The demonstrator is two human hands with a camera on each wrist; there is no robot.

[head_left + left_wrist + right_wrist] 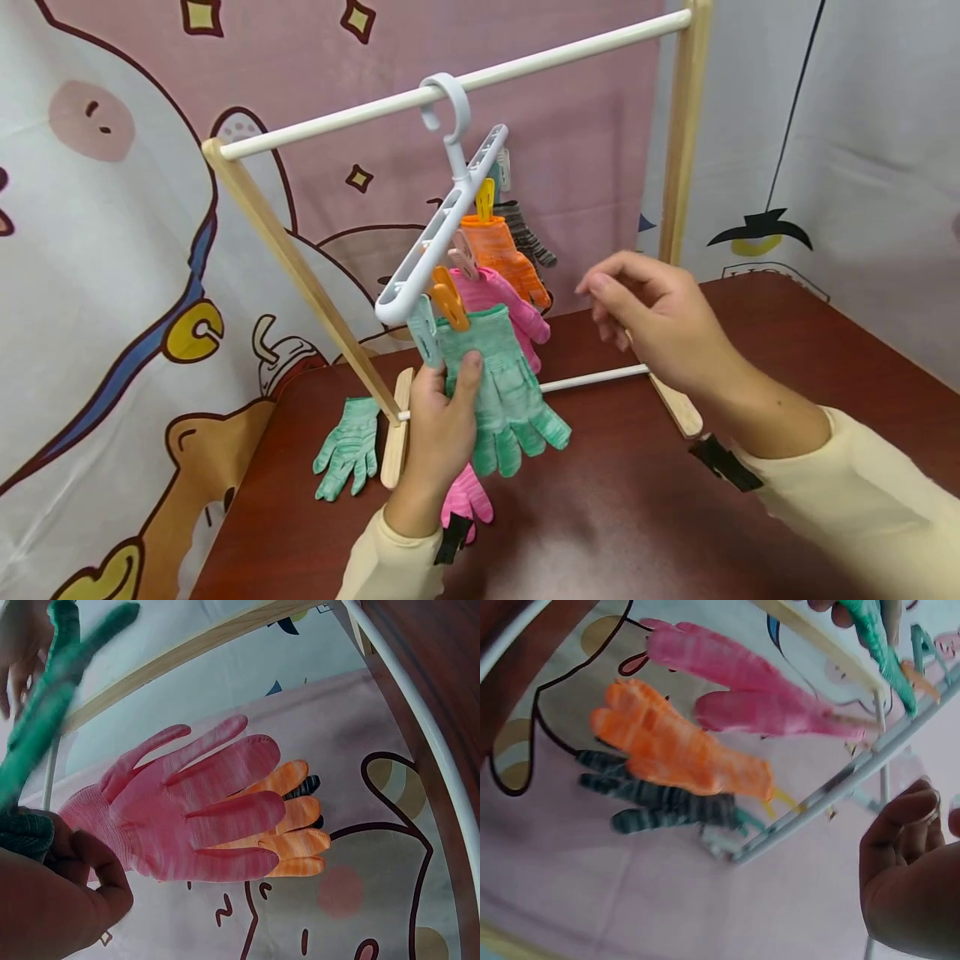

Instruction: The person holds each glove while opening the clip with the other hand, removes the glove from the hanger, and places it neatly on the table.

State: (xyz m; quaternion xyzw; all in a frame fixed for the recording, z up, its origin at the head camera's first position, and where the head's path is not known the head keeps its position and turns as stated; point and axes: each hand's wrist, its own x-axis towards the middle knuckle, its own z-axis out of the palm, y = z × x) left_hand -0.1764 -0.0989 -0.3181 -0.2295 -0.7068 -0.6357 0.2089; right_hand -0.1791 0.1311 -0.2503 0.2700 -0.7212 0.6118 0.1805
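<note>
My left hand (444, 425) pinches a green knit glove (502, 392) near its cuff, thumb in front, at the near end of a white hanger (427, 267). An orange clip (448, 300) is at the cuff, and a pale blue clip (424, 329) hangs beside it. Farther along the hanger are a pink glove (202, 802), an orange glove (682, 750) and a dark grey glove (667, 802). To the right of the hanger, my right hand (660, 325) is raised, fingers loosely bent, holding nothing.
The hanger hooks over the white rod (570, 50) of a wooden-framed rack (300, 275). On the brown table (600, 517), another green glove (351, 450) lies left of the rack's foot. Another pink glove (467, 496) lies partly hidden behind my left wrist.
</note>
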